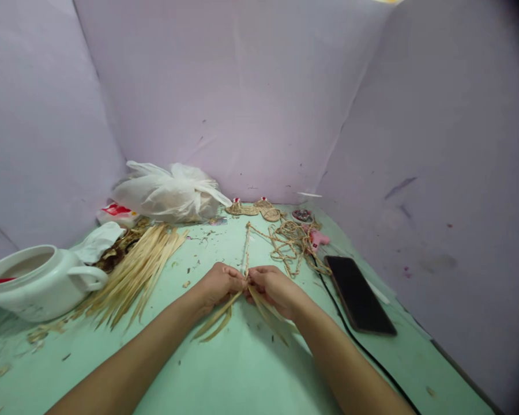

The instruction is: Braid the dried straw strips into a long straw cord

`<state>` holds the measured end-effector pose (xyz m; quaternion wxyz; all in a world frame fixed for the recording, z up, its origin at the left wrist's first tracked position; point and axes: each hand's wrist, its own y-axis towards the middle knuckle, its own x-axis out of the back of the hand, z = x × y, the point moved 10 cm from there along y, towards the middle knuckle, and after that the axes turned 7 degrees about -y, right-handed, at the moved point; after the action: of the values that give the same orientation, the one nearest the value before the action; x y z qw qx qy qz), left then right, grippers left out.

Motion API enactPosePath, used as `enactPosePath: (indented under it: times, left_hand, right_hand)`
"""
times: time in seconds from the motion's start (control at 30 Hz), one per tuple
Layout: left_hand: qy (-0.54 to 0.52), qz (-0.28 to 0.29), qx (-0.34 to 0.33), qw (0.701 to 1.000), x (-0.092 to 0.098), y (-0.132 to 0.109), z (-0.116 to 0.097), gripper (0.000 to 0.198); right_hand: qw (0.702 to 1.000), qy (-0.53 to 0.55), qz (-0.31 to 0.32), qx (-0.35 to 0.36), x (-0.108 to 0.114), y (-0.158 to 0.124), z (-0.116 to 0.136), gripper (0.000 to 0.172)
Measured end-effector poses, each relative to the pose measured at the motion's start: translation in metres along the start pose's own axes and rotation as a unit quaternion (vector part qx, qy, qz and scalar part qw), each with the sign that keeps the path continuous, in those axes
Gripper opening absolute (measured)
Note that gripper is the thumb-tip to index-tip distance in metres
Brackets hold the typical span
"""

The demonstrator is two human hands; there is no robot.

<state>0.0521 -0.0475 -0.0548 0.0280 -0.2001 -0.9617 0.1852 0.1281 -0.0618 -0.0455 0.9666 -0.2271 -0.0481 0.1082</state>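
My left hand [222, 286] and my right hand [275, 287] meet at the middle of the table, fingers pinched close together on strips of dried plant fiber. Loose pale strips [219, 320] hang out below the left fingers, and more strips [268, 316] fan down under the right hand. From between the fingertips a twisted fiber cord [248, 248] runs straight away from me. At its far end it bends right into a loose coil of cord [292, 239]. The exact crossing of strips at the fingertips is hidden.
To the left are a white pot [38, 288], a bundle of dried strips [142, 268] and a white plastic bag [173, 193]. Small woven sandals [242, 210] lie at the back. On the right are a pink glue gun [318, 239], a black cable [350, 331] and a phone [360, 295].
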Motion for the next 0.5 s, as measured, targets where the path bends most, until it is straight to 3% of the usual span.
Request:
enactPosePath:
  times: [0.1, 0.33, 0.43, 0.5]
  left_hand:
    - [0.012, 0.006, -0.005, 1.000, -0.001, 0.000, 0.000, 0.011]
    - [0.071, -0.001, -0.013, 0.997, -0.003, -0.001, -0.005, 0.011]
    - [0.172, -0.021, -0.029, 0.984, 0.003, -0.006, -0.014, 0.012]
    - [0.274, -0.052, -0.044, 0.959, 0.008, -0.014, -0.024, 0.015]
  right_hand:
    - [0.999, 0.037, 0.022, -0.006, -0.005, 0.002, -0.013, 0.013]
    - [0.994, -0.082, -0.052, 0.043, 0.014, 0.005, -0.014, 0.019]
    - [0.989, -0.086, -0.103, 0.060, 0.020, 0.007, -0.016, 0.017]
    - [0.988, -0.069, -0.123, 0.069, 0.021, 0.007, -0.018, 0.015]
